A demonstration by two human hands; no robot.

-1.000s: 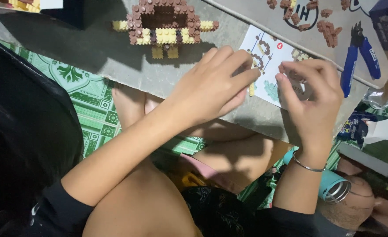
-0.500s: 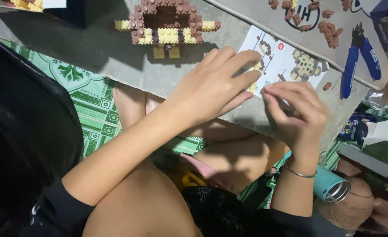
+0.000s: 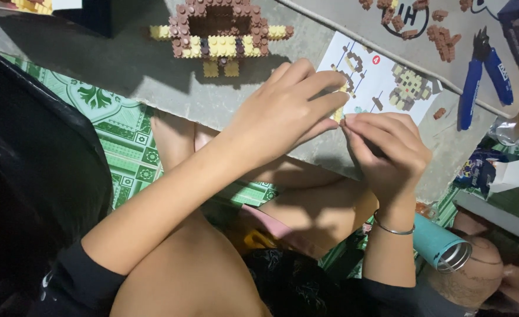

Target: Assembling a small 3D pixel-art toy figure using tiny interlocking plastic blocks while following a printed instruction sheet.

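Left hand point(image 3: 283, 111) and right hand point(image 3: 385, 147) meet fingertip to fingertip at the table edge point(image 3: 306, 154) over the instruction sheet point(image 3: 382, 82) — fingers pinched, contents indiscernible; pliers point(image 3: 482, 76) well apart.

The right hand point(image 3: 385, 147) has been drawn in from over the instruction sheet point(image 3: 382, 82) and is now pressed fingertip to fingertip against the left hand point(image 3: 286, 114); more sheet is uncovered.
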